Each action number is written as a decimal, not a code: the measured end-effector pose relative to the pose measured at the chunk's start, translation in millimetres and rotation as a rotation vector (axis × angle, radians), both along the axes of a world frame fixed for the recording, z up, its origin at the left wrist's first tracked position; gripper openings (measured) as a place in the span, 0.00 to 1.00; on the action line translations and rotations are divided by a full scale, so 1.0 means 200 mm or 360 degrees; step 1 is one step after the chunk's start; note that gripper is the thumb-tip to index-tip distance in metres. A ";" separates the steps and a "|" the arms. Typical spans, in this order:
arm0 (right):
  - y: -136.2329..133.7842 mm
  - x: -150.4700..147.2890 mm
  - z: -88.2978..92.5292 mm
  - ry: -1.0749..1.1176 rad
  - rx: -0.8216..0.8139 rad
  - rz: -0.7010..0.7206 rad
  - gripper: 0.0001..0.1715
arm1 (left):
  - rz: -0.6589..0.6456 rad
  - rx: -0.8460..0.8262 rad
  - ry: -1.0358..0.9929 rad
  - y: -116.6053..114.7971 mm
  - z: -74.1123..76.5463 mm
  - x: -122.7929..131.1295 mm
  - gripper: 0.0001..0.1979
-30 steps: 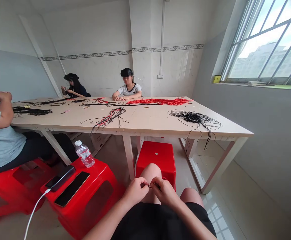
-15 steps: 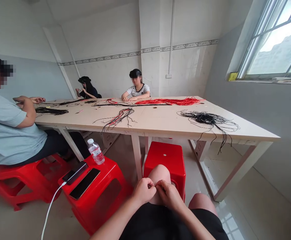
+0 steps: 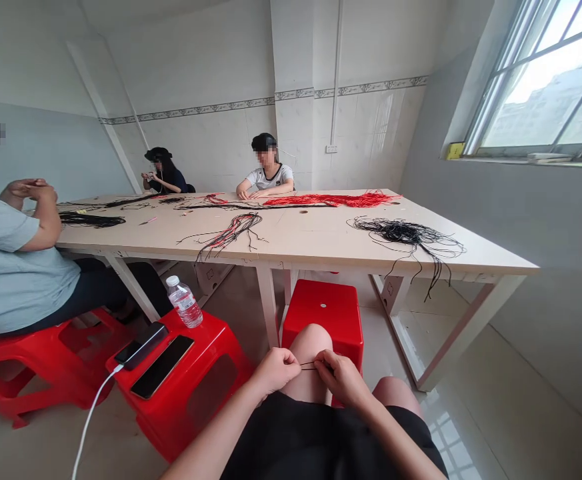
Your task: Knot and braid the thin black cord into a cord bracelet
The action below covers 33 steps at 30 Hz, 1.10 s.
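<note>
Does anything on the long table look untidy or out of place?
Yes, slightly: the loose bundle of thin black cords near the right end of the long pale table looks tangled, and several ends hang over the front edge.

1. Thin cord (image 3: 309,363) crosses the gap between the left hand (image 3: 279,369) and right hand (image 3: 341,375).
2. Beyond the knee (image 3: 315,335), a red stool (image 3: 323,308) and the table (image 3: 303,239) block a low path.
3. Over the table, a hand could pass between the red-and-black bundle (image 3: 232,231), left, and the black bundle (image 3: 405,231), right.
4. At near left, a bottle (image 3: 185,304) stands in the way.
</note>
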State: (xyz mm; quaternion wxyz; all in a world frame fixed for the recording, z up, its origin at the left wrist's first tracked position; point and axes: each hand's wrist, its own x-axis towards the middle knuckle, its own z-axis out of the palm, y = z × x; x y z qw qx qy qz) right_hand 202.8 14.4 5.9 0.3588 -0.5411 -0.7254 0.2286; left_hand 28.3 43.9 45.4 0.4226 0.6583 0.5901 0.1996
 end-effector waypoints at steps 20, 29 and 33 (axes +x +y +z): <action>0.05 0.34 -0.06 0.0104 -0.0125 -0.0094 0.15 | -0.0016 -0.0121 -0.0060 0.05 0.02 -0.01 0.05; 0.12 0.54 -0.19 0.0197 -0.0418 -0.0085 0.16 | -0.0045 -0.0230 -0.0010 0.07 0.06 0.04 0.06; 0.13 0.55 -0.22 0.0197 -0.0449 -0.0105 0.15 | -0.0028 -0.0243 0.0011 0.07 0.08 0.05 0.06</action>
